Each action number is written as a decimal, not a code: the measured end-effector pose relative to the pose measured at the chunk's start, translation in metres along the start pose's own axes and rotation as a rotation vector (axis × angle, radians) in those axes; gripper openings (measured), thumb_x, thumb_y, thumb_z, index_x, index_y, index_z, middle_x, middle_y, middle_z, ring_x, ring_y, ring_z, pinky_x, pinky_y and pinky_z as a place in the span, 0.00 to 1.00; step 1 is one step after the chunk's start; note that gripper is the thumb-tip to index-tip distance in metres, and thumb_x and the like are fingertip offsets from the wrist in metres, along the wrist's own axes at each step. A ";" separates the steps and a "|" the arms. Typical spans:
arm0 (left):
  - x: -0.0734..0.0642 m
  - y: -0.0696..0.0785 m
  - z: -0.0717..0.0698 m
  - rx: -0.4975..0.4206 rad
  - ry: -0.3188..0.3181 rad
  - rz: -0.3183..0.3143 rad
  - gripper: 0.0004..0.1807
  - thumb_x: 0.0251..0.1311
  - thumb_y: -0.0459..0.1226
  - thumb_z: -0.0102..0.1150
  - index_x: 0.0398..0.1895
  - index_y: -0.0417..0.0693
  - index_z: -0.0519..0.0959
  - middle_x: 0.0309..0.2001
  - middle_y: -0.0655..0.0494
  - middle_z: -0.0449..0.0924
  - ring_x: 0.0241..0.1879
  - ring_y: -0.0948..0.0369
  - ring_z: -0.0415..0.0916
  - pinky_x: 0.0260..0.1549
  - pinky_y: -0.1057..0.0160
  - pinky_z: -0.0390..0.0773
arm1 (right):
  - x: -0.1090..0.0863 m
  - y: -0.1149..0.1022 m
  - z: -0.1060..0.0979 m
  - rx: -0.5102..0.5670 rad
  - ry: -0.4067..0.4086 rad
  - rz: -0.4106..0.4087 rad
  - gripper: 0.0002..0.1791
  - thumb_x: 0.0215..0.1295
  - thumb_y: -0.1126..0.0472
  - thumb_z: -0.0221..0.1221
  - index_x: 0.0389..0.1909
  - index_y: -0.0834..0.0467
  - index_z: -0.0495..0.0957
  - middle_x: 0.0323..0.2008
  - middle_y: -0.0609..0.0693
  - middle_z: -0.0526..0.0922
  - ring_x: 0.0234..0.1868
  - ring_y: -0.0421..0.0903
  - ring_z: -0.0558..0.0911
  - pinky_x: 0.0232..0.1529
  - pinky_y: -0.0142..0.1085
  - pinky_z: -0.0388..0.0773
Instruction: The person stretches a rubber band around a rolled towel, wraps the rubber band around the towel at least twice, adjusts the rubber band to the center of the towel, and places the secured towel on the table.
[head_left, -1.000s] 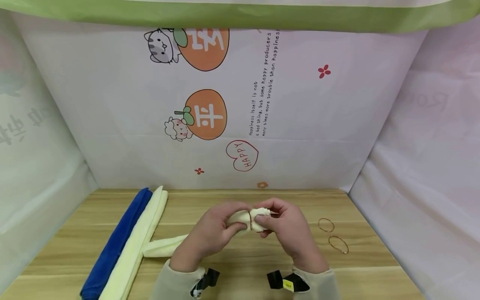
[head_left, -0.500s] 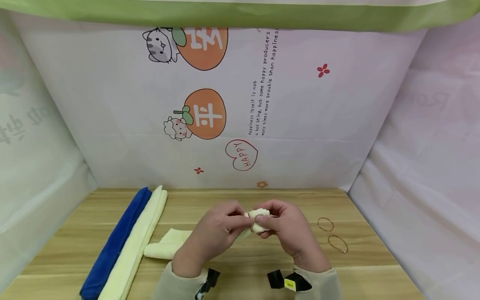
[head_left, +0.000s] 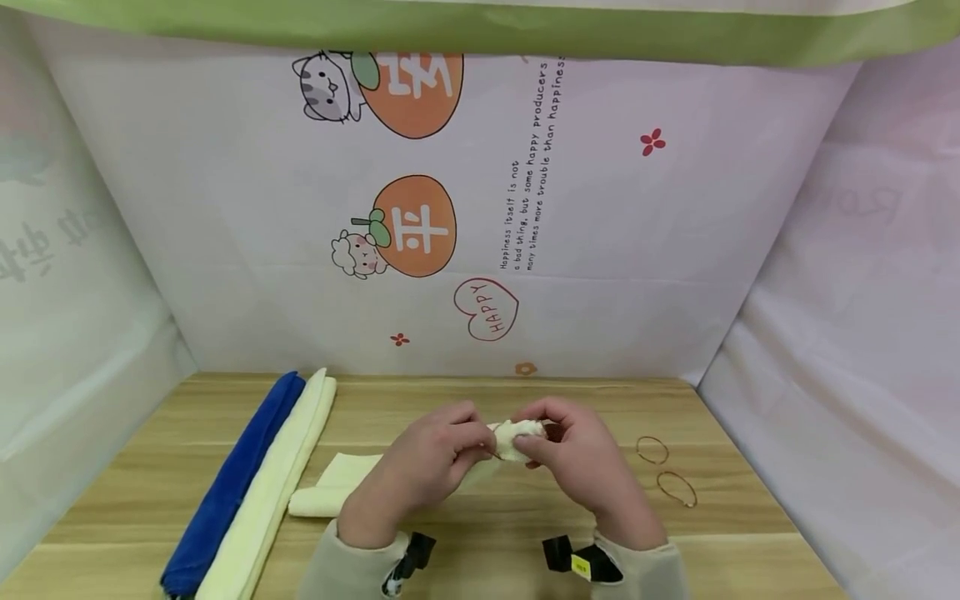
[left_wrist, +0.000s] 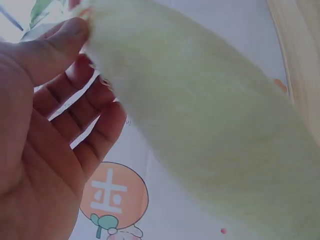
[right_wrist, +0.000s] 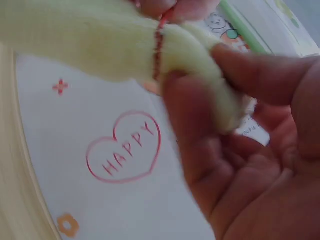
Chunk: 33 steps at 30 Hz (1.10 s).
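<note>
A cream towel, rolled into a strip, is held up between both hands, its tail sloping down left to the table. A thin reddish rubber band circles it near the end in the right wrist view. My left hand pinches that band between thumb and fingers at the towel's edge. With thumb and fingers, my right hand grips the bunched towel end just beyond the band. In the left wrist view the towel stretches away from the left fingertips. The left hand hides part of the towel in the head view.
Two loose rubber bands, one farther and one nearer, lie right of the hands. A blue rolled towel and another cream rolled towel lie side by side at left. White printed sheets wall the wooden table.
The left hand has moved from holding the towel beside the band to pinching the band itself. More of the towel's tail shows spread on the table at left. The right hand keeps its grip.
</note>
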<state>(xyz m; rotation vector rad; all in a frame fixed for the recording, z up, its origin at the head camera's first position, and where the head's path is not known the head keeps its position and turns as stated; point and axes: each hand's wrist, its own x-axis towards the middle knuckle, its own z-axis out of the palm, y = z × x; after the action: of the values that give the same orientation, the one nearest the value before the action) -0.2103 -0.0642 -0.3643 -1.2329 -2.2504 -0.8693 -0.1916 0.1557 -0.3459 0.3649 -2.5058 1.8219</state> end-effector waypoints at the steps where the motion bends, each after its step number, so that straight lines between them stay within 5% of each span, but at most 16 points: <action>1: 0.000 0.000 0.000 0.001 0.020 -0.005 0.03 0.63 0.33 0.66 0.35 0.52 0.83 0.35 0.65 0.73 0.31 0.69 0.69 0.32 0.71 0.73 | -0.001 0.000 -0.001 -0.048 -0.016 -0.034 0.08 0.62 0.67 0.67 0.42 0.56 0.84 0.40 0.54 0.82 0.34 0.52 0.82 0.34 0.43 0.82; 4: 0.001 -0.001 -0.001 -0.003 0.104 -0.003 0.04 0.61 0.31 0.67 0.35 0.50 0.84 0.37 0.65 0.76 0.32 0.70 0.72 0.32 0.71 0.75 | -0.002 0.002 -0.002 -0.144 -0.036 -0.124 0.09 0.63 0.68 0.66 0.39 0.51 0.83 0.44 0.52 0.82 0.40 0.49 0.82 0.38 0.41 0.81; 9: 0.003 -0.003 0.002 0.016 0.178 0.056 0.06 0.58 0.29 0.69 0.35 0.49 0.85 0.36 0.63 0.80 0.33 0.68 0.75 0.32 0.70 0.76 | -0.001 0.005 -0.004 -0.160 -0.076 -0.245 0.10 0.63 0.70 0.65 0.36 0.50 0.82 0.50 0.52 0.82 0.46 0.47 0.82 0.42 0.39 0.81; 19: 0.002 -0.004 0.006 0.019 0.134 0.086 0.09 0.57 0.30 0.70 0.39 0.50 0.88 0.36 0.63 0.82 0.34 0.70 0.76 0.36 0.72 0.76 | -0.001 0.004 0.001 -0.134 -0.005 -0.255 0.13 0.59 0.74 0.66 0.31 0.50 0.84 0.47 0.48 0.83 0.44 0.45 0.84 0.42 0.38 0.82; 27: 0.003 0.002 0.006 0.049 0.143 0.155 0.07 0.54 0.28 0.72 0.32 0.49 0.86 0.33 0.62 0.79 0.32 0.67 0.75 0.34 0.73 0.76 | -0.001 0.005 0.002 -0.025 -0.001 -0.229 0.11 0.57 0.74 0.67 0.30 0.54 0.84 0.46 0.52 0.84 0.42 0.50 0.85 0.40 0.41 0.83; 33: 0.002 0.003 0.003 0.016 0.037 0.079 0.08 0.60 0.28 0.66 0.32 0.51 0.82 0.34 0.64 0.75 0.34 0.67 0.73 0.37 0.71 0.75 | -0.001 0.005 0.001 0.008 0.003 -0.195 0.10 0.56 0.75 0.67 0.31 0.56 0.85 0.46 0.53 0.84 0.42 0.51 0.84 0.39 0.41 0.83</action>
<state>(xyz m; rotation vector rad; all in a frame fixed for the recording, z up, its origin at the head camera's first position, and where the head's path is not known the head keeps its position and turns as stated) -0.2088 -0.0593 -0.3642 -1.2793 -2.1602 -0.8359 -0.1912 0.1561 -0.3514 0.5834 -2.3666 1.7573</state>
